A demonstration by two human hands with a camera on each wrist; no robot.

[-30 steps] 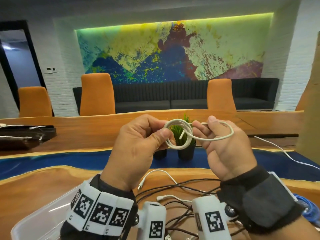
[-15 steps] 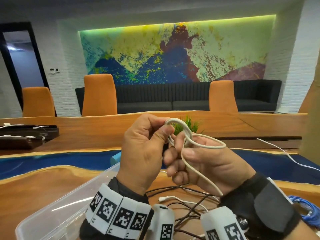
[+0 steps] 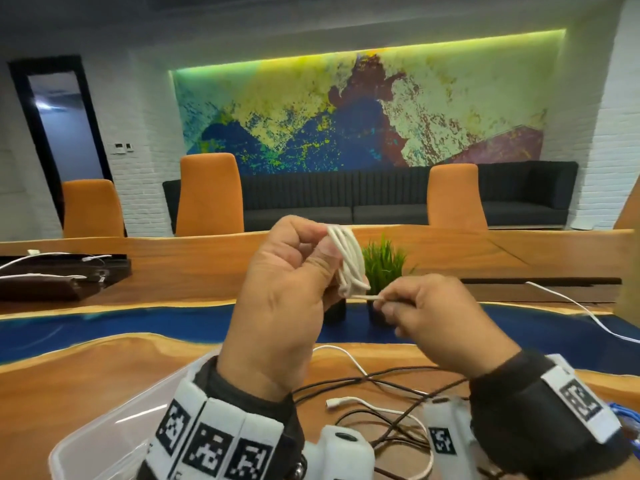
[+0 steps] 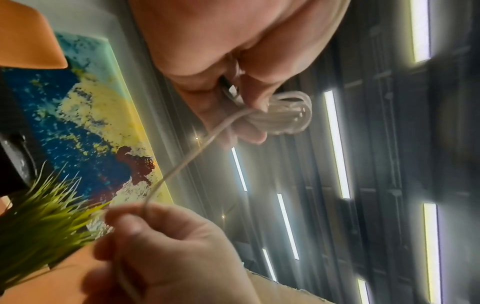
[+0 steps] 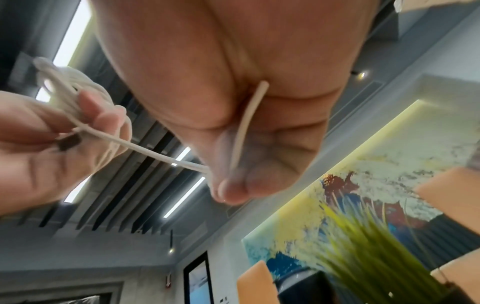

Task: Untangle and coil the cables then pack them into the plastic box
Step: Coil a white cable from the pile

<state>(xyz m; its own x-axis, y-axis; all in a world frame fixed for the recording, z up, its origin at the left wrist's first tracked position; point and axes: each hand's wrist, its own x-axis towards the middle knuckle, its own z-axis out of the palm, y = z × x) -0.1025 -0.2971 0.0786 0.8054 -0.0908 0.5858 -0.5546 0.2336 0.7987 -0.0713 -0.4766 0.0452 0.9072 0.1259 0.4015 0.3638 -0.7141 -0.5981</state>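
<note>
The left hand [image 3: 277, 299] held a small white coil [image 3: 349, 265] of cable in the air above the counter [image 3: 86, 375], its thumb and fingers [image 5: 103, 121] clamped on the bundled loops. The right hand [image 3: 436, 317] pinched the loose tail [image 4: 187, 162] of the same cable, which ran tight from the coil to its fingertips [image 5: 231, 191]; the end of the tail came out behind them, along the palm. It looked as if the tail was being pulled through or around the loops to fasten the bundle, though the pictures did not show the exact path.

I judged several risks here. If the right hand pulled too strongly, the loops could slip from under the left thumb and the coil would spring open, because this thin cable seemed rather stiff. If the pull was too weak, the wrap would stay loose and the coil could open later inside the plastic box [image 3: 104, 431], which stood at the near left on the counter, below the left wrist. The short tail could also escape from the pinch before the wrap was finished.

Below the hands, black cables [image 3: 381, 379] and another white cable [image 3: 367, 403] lay crossed on the counter; a coil dropped there might catch in them.
</note>
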